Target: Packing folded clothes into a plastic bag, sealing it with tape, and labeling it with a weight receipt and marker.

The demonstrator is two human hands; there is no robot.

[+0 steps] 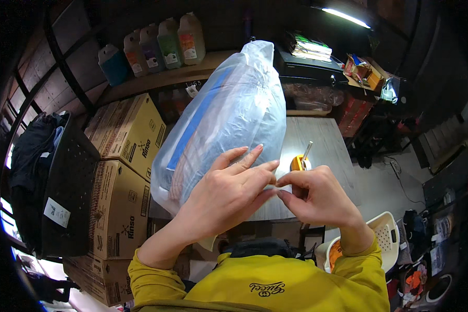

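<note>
A large clear plastic bag (pixel 234 117) packed with folded cloth, one piece with a blue stripe, stands on a grey wood-grain table (pixel 319 132); its top is gathered narrow. My left hand (pixel 230 187) lies across the lower right of the bag, fingers spread, its thumb pointing at my right hand. My right hand (pixel 316 195) has thumb and forefinger brought together right beside the left thumb; whether something thin is between them cannot be told. Just beyond the right hand is a yellow tape dispenser (pixel 297 163), partly hidden by it.
Stacked cardboard boxes (pixel 119 210) and a black basket of dark clothes (pixel 70 187) stand at the left. Plastic jugs (pixel 191 43) line a shelf behind. Papers (pixel 310 48) lie on a black cabinet at the back right. A cream basket (pixel 388 238) is at lower right.
</note>
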